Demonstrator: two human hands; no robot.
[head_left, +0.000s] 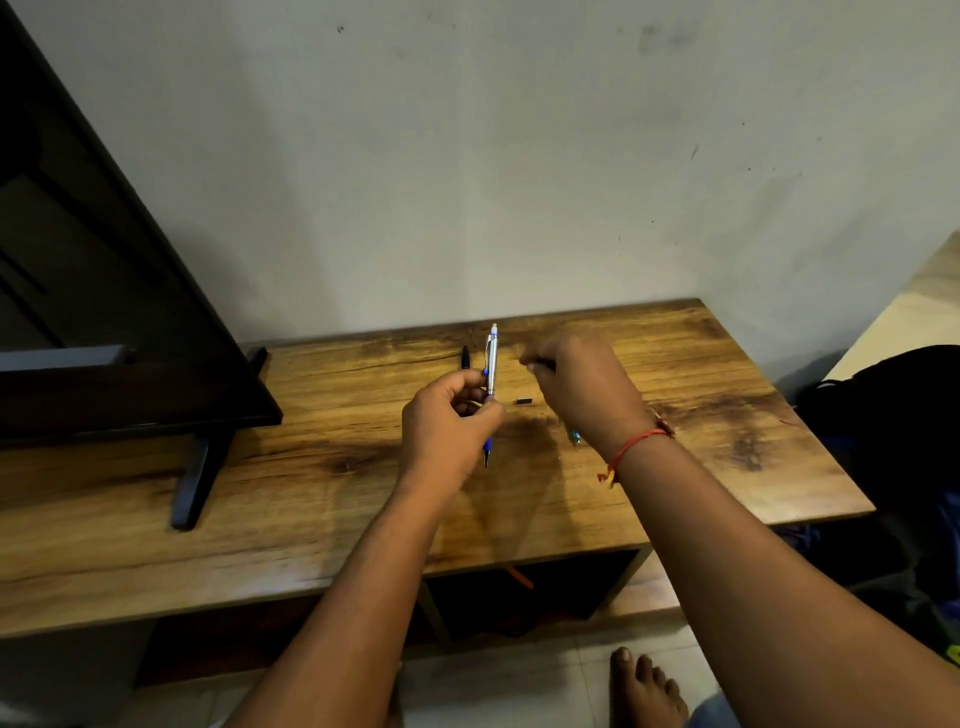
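- Watching the head cam feed from my end: the left hand (452, 421) has its fingers and thumb curled round a silver and blue pen (491, 364), gripping it roughly mid-barrel.
- The pen is held close to upright, up off the wooden table (311, 499). The clicker end points toward the wall and the dark tip pokes out below the hand.
- The right hand (576, 384) is just beside the pen on its right, and the two look apart.
- Its fingers are curled, but that hand is pretty motion-blurred. There's something dark at the fingertips, and I honestly can't tell if it's pinching anything.
- A small dark piece (523, 400) lies on the table between the two hands.
- A black pen (465, 357) lies on the table just behind the left hand, partly hidden by it.
- A greenish pen tip (574, 437) peeks out from under the right wrist, which has a red thread (631, 447) tied round it.
- A TV (104, 260) stands on the left part of the table, well apart from the hands.
- A black bag (893, 415) sits off the table's right end, and there's a bare foot (647, 686) on the tiled floor.
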